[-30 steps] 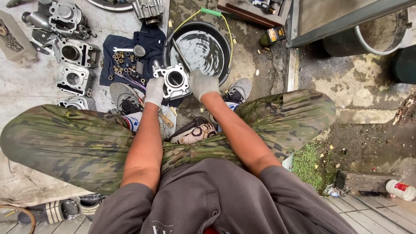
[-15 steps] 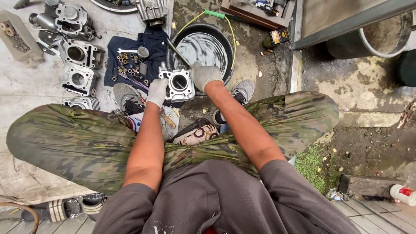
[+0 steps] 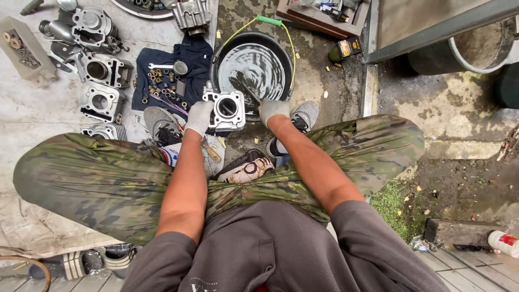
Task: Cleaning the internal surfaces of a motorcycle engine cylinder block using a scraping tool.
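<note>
I squat over the ground, knees apart in camouflage trousers. My left hand (image 3: 199,117), in a grey glove, grips the left side of a metal engine cylinder block (image 3: 226,109) held in front of me. My right hand (image 3: 273,110), also gloved, holds a thin dark brush (image 3: 244,90) whose far end reaches into a round black basin (image 3: 281,54) of dark liquid. The block sits at the basin's near-left rim, between my two hands.
Several more cylinder blocks and engine parts (image 3: 100,70) lie on the grey ground at left. A dark blue cloth (image 3: 186,57) carries small bolts and fittings. A small dark can (image 3: 346,50) stands right of the basin. A metal pot (image 3: 478,43) sits far right.
My hands and the cylinder block have stayed near the basin's rim; the right hand has shifted slightly right onto the brush. The view has tilted a little.
</note>
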